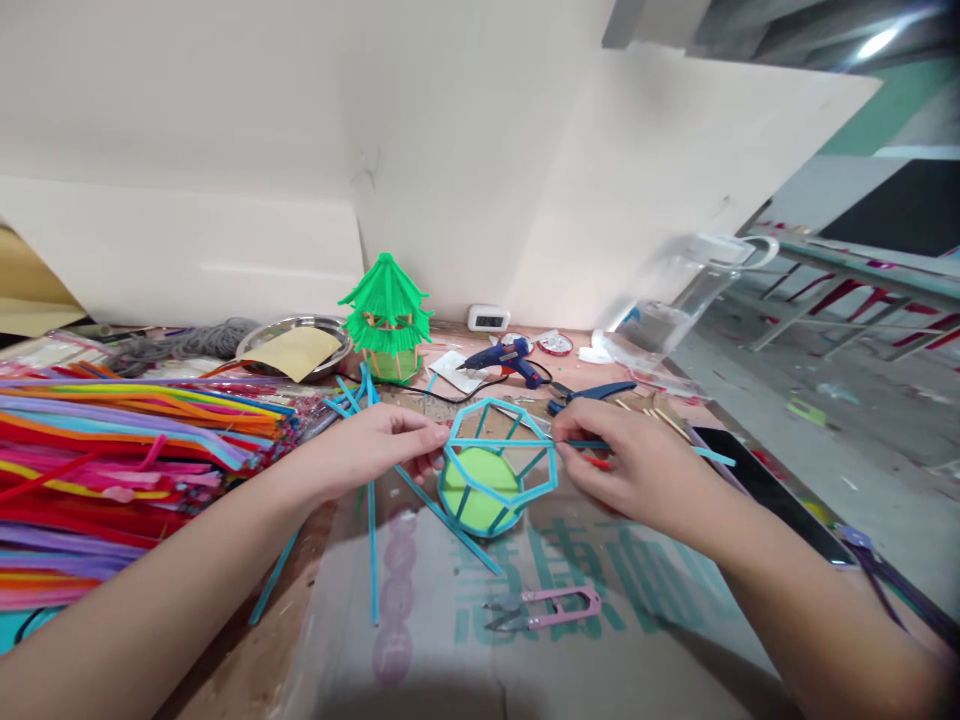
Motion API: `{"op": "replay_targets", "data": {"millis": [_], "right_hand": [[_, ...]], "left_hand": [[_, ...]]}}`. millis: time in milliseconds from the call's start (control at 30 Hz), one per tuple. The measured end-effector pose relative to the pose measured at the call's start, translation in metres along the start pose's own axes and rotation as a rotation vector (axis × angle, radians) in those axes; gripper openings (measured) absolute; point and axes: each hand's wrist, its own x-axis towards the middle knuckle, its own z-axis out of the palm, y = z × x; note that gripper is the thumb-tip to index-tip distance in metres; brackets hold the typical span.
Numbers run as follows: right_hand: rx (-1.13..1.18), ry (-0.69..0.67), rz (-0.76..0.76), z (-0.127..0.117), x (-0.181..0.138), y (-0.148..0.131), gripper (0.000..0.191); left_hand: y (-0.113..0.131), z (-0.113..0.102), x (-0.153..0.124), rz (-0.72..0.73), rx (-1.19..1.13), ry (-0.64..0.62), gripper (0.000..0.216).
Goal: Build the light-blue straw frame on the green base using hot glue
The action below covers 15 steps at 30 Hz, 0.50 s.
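Head view: left hand [409,446], nine o'clock, and right hand [611,452], three, pinch your blue fuzzy strip [501,443]; level it over the blue polygonal frame [525,496].

The right hand [604,450] hides part of a blue strip [499,442]. A white timer's [488,318] digits are illegibly small.

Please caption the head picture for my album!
Left hand and right hand hold a blue strip across a blue frame.
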Motion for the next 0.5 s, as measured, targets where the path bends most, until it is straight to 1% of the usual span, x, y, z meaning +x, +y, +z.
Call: {"op": "replay_targets", "data": {"millis": [200,500], "right_hand": [[-0.013,0.000,-0.021,-0.0008,-0.0008,-0.0006,0.007],[-0.015,-0.014,0.009,-0.0023,0.0001,-0.0017,0.007]], "left_hand": [[0.0032,0.0025,0.0000,-0.010,-0.024,0.010,0.038],[0.0006,-0.0012,-0.0008,0.020,0.037,0.007,0.035]]}}
